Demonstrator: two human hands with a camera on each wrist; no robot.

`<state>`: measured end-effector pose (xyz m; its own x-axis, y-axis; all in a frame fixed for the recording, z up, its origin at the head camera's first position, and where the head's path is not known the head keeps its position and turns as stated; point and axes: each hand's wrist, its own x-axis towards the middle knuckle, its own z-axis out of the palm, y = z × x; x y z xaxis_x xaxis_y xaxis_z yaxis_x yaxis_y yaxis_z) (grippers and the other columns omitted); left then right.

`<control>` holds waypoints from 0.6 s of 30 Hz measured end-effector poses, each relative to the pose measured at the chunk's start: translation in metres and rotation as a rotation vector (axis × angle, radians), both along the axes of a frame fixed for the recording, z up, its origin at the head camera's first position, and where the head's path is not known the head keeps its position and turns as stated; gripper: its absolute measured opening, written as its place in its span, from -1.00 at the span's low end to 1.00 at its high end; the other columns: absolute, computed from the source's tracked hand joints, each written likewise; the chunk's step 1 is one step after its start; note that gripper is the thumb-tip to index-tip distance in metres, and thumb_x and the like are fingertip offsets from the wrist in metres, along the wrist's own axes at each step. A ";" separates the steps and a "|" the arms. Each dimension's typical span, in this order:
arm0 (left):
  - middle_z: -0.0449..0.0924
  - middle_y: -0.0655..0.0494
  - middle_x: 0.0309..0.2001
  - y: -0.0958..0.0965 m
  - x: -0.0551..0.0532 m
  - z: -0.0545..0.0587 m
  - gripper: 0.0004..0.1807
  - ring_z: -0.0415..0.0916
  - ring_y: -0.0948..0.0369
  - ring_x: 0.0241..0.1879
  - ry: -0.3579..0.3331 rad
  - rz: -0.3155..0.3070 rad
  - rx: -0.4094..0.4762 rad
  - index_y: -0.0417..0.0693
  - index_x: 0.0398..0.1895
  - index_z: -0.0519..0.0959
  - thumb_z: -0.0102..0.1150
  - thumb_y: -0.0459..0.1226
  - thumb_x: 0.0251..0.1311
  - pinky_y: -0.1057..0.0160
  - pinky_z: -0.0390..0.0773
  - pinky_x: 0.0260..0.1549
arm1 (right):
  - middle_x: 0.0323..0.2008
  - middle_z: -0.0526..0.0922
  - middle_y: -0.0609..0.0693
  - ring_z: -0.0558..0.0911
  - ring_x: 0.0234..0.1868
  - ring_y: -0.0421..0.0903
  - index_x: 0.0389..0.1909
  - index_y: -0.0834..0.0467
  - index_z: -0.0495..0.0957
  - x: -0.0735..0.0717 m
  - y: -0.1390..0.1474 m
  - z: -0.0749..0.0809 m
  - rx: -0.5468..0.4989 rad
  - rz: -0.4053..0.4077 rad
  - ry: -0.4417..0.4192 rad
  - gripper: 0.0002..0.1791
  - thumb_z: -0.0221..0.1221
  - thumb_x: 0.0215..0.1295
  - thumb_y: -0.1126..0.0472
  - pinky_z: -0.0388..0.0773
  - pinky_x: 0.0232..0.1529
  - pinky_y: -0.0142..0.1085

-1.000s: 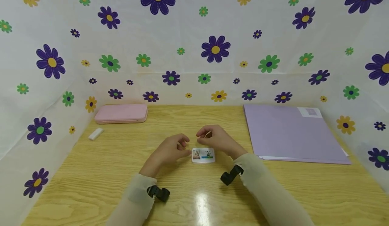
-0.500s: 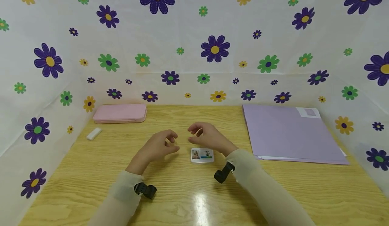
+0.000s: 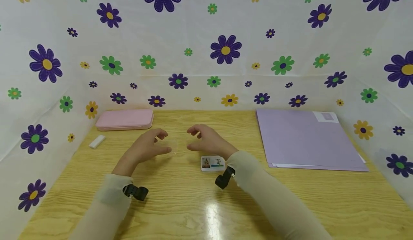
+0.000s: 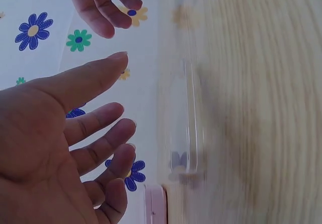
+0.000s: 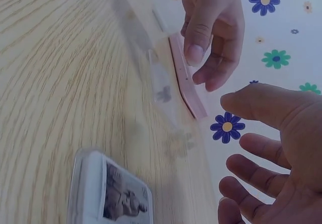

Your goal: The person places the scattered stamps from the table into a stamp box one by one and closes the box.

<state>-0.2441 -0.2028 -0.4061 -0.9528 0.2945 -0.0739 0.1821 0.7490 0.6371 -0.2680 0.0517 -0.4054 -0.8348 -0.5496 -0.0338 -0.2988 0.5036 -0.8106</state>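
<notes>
- Clear, colourless, rectangular plastic piece (image 3: 174,146): appears to lie on the pale wood-grain tabletop (image 3: 180,197), between the hands, just beside the left thumb tip; contact, I cannot tell.
- Handling, my estimate: light, stiff, slick-faced, liable to skid or scratch; being see-through, easy for me to lose from sight. I would take it by two opposite edges, with little squeeze.
- White card with printed photo, in a clear-edged holder (image 3: 211,164): flat on the tabletop, below the right hand and near its sleeve. Probably light and rigid; best pinched at the short ends, off the printed face.
- Left hand (image 3: 144,148): thumb and fingers parted, loosely bent, gripping nothing that I see.
- Right hand (image 3: 209,141): likewise spread and unloaded, facing the left.
- Pink, rounded, oblong case (image 3: 125,119): behind the left hand, apart.
</notes>
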 end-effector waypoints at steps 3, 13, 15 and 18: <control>0.43 -0.22 0.20 -0.008 -0.001 0.000 -0.29 0.37 -0.23 0.17 -0.004 0.008 -0.046 -0.21 0.29 0.41 0.43 -0.10 0.13 -0.20 0.37 0.11 | 0.22 0.44 0.14 0.42 0.15 0.13 0.27 0.19 0.43 -0.001 -0.008 0.000 -0.003 0.009 -0.011 -0.39 0.35 0.22 0.12 0.40 0.13 -0.09; 0.33 -0.31 0.27 -0.029 -0.008 -0.005 -0.13 0.30 -0.24 0.22 -0.109 0.025 -0.075 -0.19 0.37 0.32 0.52 -0.10 0.02 -0.24 0.31 0.16 | 0.25 0.42 0.16 0.39 0.24 0.09 0.30 0.27 0.39 -0.005 -0.028 -0.006 0.052 0.055 0.006 -0.33 0.38 0.20 0.17 0.36 0.21 -0.12; 0.33 -0.31 0.27 -0.033 -0.011 -0.005 -0.12 0.30 -0.24 0.22 -0.113 0.016 -0.078 -0.19 0.38 0.31 0.52 -0.11 0.02 -0.24 0.30 0.17 | 0.24 0.42 0.16 0.39 0.25 0.08 0.29 0.26 0.40 -0.007 -0.032 -0.008 0.065 0.059 0.013 -0.33 0.39 0.20 0.16 0.36 0.21 -0.12; 0.33 -0.32 0.26 -0.037 -0.014 -0.005 -0.11 0.30 -0.25 0.22 -0.130 0.007 -0.072 -0.20 0.39 0.29 0.52 -0.13 0.02 -0.23 0.28 0.18 | 0.21 0.43 0.17 0.39 0.23 0.08 0.28 0.24 0.40 -0.010 -0.037 -0.010 0.080 0.048 0.008 -0.33 0.40 0.18 0.16 0.36 0.21 -0.12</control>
